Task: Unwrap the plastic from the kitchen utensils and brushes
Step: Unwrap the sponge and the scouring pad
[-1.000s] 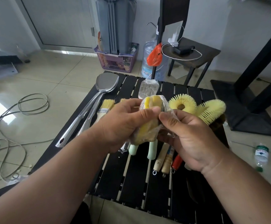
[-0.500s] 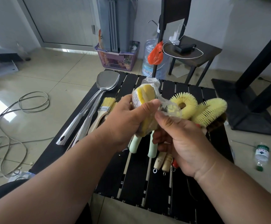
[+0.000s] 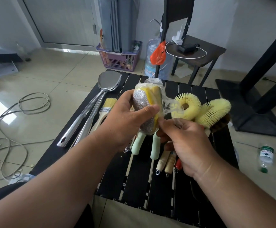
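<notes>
step: we're mid-peel on the sponge scrubbers [image 3: 148,111], frame centre, held above the black slatted table [image 3: 189,175]; plastic wrap [image 3: 170,106] loosened off the right side
left hand [image 3: 125,122]: fingers and thumb clamped round the scrubber heads
right hand [image 3: 188,139]: fingertips pinching the wrap's loose edge
next: likely pull wrap right and clear of the heads
vs 0.5 s ago: silver mesh face more exposed, right hand lower
rest: yellow ring brushes [image 3: 199,109] right of centre, metal spatula [image 3: 101,96] upper left

Two long steel spatulas [image 3: 91,111]; two plastic-wrapped sponge scrubbers with mint-green handles [image 3: 146,111]; two yellow looped bristle brushes [image 3: 199,111]; one flat wooden-handled paintbrush [image 3: 106,109]; three handle ends with metal eyelets [image 3: 166,161]; two hands.
</notes>
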